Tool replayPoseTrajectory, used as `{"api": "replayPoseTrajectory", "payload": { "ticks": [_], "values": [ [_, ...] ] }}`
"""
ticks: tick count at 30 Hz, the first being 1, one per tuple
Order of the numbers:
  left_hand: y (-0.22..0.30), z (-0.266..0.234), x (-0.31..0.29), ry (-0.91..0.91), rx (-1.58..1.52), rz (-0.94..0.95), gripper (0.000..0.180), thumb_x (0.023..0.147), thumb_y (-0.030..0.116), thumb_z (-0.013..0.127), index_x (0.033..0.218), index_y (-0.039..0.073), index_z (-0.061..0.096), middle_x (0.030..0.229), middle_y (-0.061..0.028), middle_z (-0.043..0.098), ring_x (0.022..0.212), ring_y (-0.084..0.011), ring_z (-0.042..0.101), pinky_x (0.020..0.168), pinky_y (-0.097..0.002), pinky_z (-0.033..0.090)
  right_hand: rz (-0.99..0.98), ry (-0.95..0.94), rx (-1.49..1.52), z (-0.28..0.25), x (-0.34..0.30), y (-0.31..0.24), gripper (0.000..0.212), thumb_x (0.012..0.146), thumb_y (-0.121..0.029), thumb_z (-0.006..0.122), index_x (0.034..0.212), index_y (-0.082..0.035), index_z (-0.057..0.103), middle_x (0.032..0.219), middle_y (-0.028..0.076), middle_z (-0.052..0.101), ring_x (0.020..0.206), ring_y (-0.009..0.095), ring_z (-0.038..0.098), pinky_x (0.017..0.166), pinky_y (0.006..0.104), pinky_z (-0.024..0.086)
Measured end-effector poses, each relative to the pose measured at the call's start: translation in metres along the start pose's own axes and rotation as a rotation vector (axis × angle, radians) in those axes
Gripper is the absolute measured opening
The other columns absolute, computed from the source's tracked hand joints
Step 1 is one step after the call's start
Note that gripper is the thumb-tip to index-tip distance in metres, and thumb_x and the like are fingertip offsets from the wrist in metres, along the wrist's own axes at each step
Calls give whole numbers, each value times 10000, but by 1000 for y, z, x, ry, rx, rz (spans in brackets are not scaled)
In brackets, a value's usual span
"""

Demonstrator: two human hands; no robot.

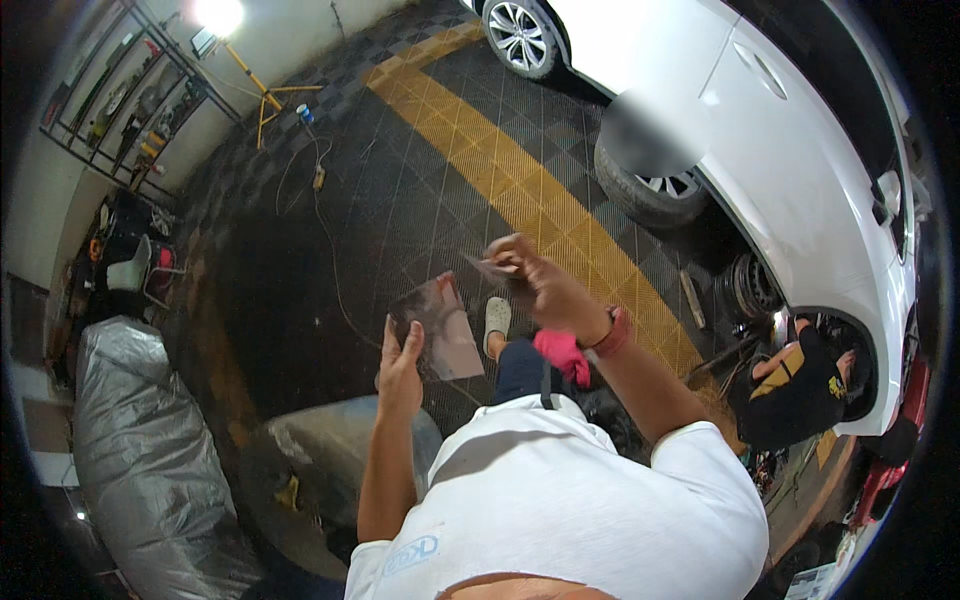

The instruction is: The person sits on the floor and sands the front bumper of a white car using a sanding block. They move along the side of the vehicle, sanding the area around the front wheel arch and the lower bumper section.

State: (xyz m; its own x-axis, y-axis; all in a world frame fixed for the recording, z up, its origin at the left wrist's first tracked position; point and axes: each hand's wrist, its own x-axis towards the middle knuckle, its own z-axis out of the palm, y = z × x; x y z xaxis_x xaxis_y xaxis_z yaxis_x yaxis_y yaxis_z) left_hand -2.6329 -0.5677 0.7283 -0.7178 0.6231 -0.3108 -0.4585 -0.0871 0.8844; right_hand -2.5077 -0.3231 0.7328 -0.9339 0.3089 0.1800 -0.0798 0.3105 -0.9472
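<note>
My left hand (402, 365) grips a flat rectangular sheet (455, 340) by its left edge, thumb on top. The sheet is greyish-pink with a darker, smeared-looking upper part. Just above and to its right, my right hand (540, 285) is closed on a thin flat grey piece (490, 268), blurred by motion; its exact kind does not show. This piece is apart from the sheet. A red band circles my right wrist. Below my left forearm lies a curved, dull grey panel (335, 430), partly hidden by my arm.
A white car (790, 190) stands at right, a loose-looking tire (650, 200) beside it. Another person (795, 390) crouches at its wheel arch. A silver-covered bulky object (150, 440) is at left. A work light on a yellow tripod (265, 95) and cable stand at far left.
</note>
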Motion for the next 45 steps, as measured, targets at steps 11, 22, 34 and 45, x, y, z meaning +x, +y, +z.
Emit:
{"api": "replayPoseTrajectory", "payload": {
  "ticks": [11,22,34,45],
  "values": [
    [52,41,317,420,298,238,684,1082,331,530,1595,-23,252,1606,-226,329,1448,-345,402,1183,-404,353,-295,-294,-903,-69,249,56,448,871,-127,699,1294,-272,680,1427,73,545,1426,285,455,1159,754,251],
    [134,141,612,-164,-389,78,372,1059,189,545,1396,39,489,1247,-104,630,1111,-224,657,938,-349,567,-310,84,-615,-170,469,114,598,931,-12,631,1461,-271,534,1453,230,412,1377,453,472,1109,548,483],
    [192,174,919,-280,-226,-332,387,1042,190,581,1408,81,519,1268,-50,645,1118,-194,663,952,-361,560,602,1101,316,-278,551,294,525,962,-73,569,1465,-1,439,1363,247,569,1184,385,623,992,468,552],
    [199,293,1154,-376,-108,-442,379,1057,205,569,1408,67,533,1291,-44,654,1148,-178,652,966,-335,543,505,1567,968,-367,670,410,447,1017,-103,529,1449,-95,412,1355,151,556,1214,338,611,848,600,585]
  ]
}}
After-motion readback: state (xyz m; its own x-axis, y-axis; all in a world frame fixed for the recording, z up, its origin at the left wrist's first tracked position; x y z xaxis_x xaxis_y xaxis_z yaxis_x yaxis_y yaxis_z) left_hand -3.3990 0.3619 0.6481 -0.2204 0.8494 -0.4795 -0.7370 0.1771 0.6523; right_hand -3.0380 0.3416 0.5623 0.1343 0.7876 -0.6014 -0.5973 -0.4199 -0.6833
